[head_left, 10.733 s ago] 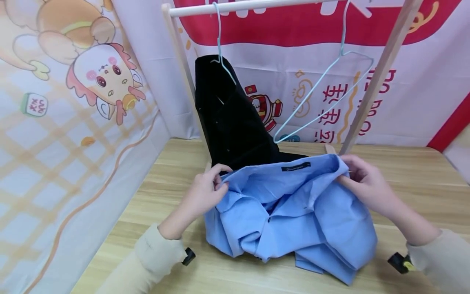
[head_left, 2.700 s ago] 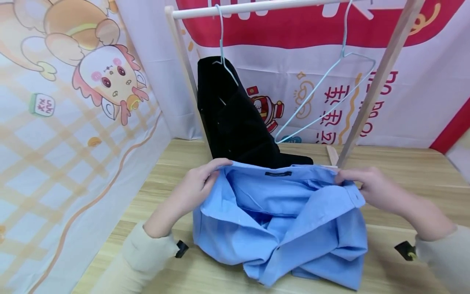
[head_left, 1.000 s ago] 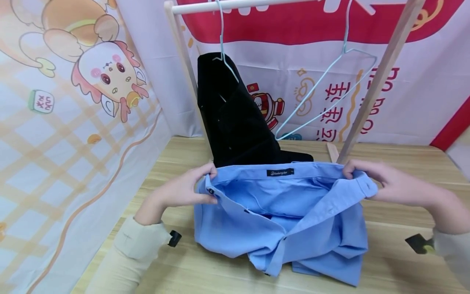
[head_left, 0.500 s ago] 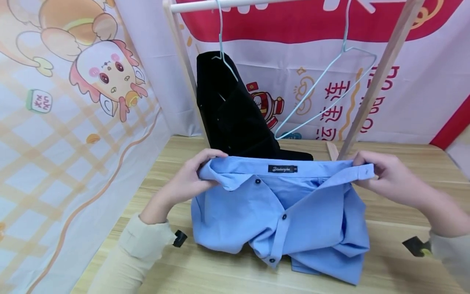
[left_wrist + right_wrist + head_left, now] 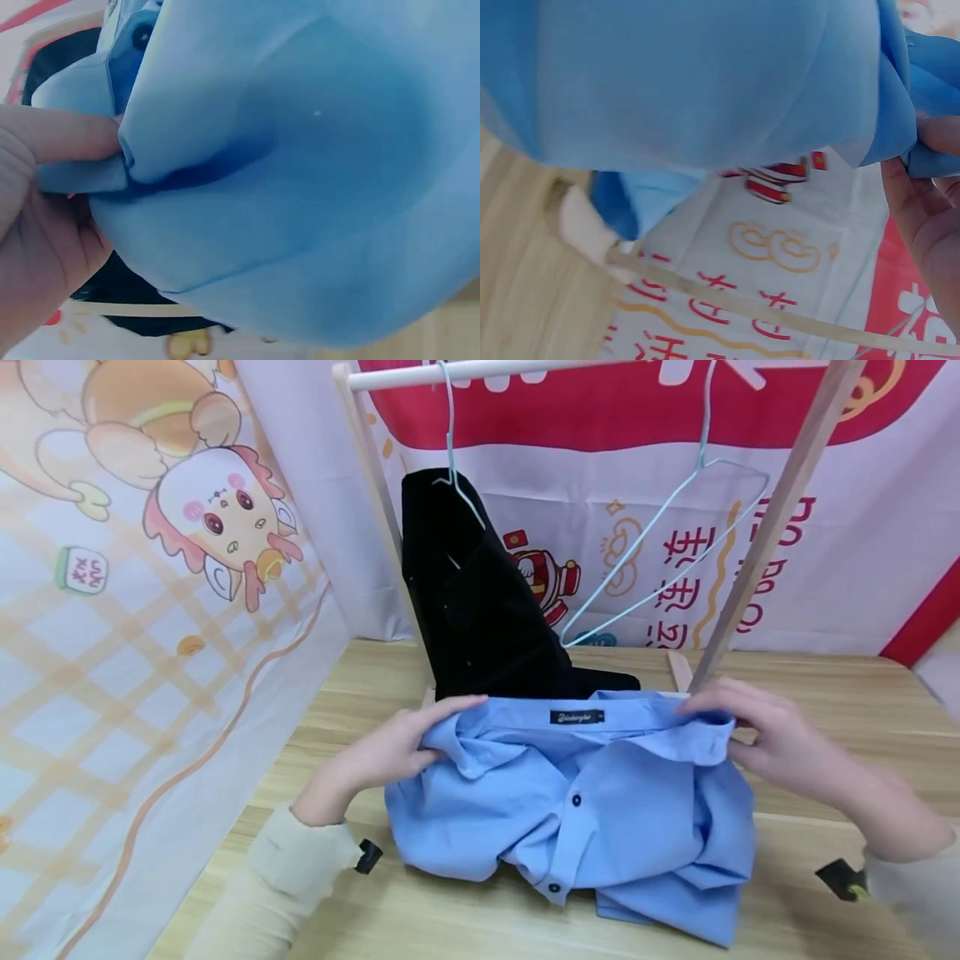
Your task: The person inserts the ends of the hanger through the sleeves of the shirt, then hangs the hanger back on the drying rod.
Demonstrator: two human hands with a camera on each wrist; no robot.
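Note:
A light blue button-up shirt (image 5: 637,810) lies bunched on the table, its collar band raised toward the rack and a black label (image 5: 577,717) showing inside it. My left hand (image 5: 386,745) pinches the collar's left end; in the left wrist view, thumb and fingers (image 5: 71,135) grip the folded cloth. At the opposite end, my right hand (image 5: 776,743) holds the collar, and in the right wrist view its fingers (image 5: 915,202) close on the fabric edge. Dark buttons (image 5: 576,800) run down the shirt front. The lower part of the shirt is folded underneath and partly hidden.
Behind the shirt stands a wooden rack with a white rail (image 5: 495,368). A black garment (image 5: 487,610) hangs at its left on a pale blue hanger (image 5: 451,443); a bare hanger (image 5: 637,547) hangs at the right. Printed cloth (image 5: 217,527) covers the walls around the wooden table (image 5: 840,710).
The collar was opened wide, then raised with its front toward me; now it sits slightly lower. My right hand has moved inward, and the collar's right end folds over.

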